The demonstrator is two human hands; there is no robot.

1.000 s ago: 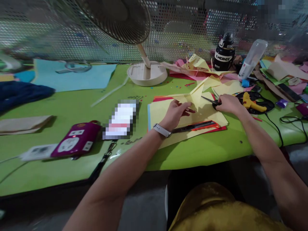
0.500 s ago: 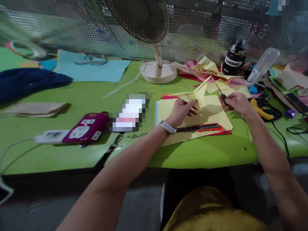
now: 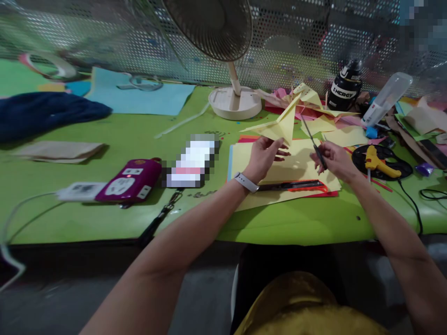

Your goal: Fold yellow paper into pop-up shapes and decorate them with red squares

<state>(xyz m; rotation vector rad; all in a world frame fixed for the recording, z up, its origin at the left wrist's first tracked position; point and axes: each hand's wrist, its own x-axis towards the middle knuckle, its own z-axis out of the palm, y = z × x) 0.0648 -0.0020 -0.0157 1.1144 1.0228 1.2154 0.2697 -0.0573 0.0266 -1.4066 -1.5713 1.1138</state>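
My left hand [image 3: 264, 156] pinches a folded yellow paper shape [image 3: 279, 126] and holds it up off the green surface [image 3: 104, 139], above the stack of yellow sheets [image 3: 296, 167]. My right hand [image 3: 333, 159] is closed around the handles of the scissors [image 3: 312, 139] (blades pointing up toward the paper, just beside its right edge). A box cutter [image 3: 293, 185] lies on the sheets near my wrists.

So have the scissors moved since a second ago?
Yes. The scissors, in the right hand, have lifted off the paper stack and swung leftward, away from the glue gun.
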